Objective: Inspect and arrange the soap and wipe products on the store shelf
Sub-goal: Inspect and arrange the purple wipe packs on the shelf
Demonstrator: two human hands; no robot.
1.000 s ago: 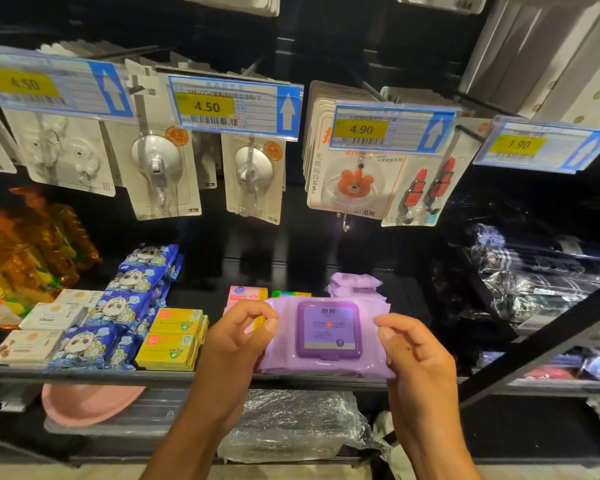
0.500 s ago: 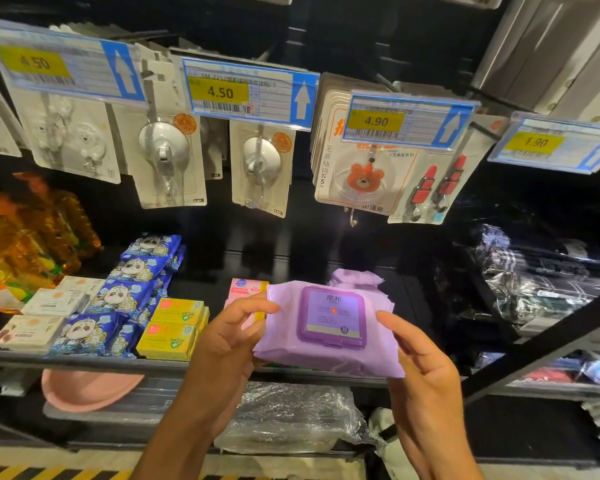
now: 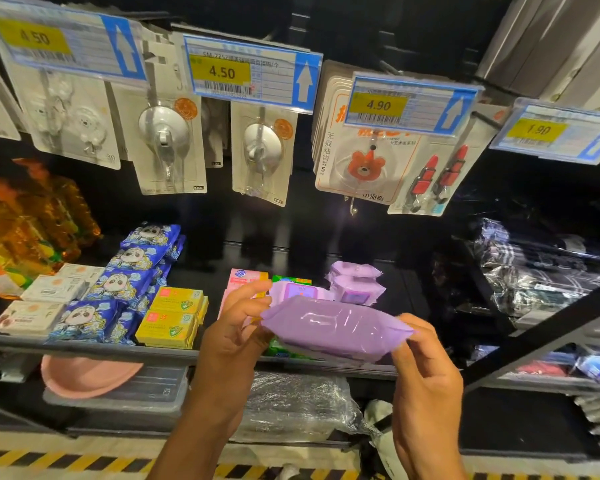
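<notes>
dim store shelf (image 3: 84,342) ahead, soaps (image 3: 168,318) to the left. my left grip (image 3: 232,337) and right grip (image 3: 426,368) pinch the purple wipe pack (image 3: 333,330) by its ends, plain side up, above the shelf edge. i'd check seams gently, then lay it lid-up beside the other packs (image 3: 355,282).

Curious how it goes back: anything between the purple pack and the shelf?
Nothing visible blocks it. The pack, held by left hand and right hand, is before the shelf edge; a lidded pack lies right behind.
</notes>
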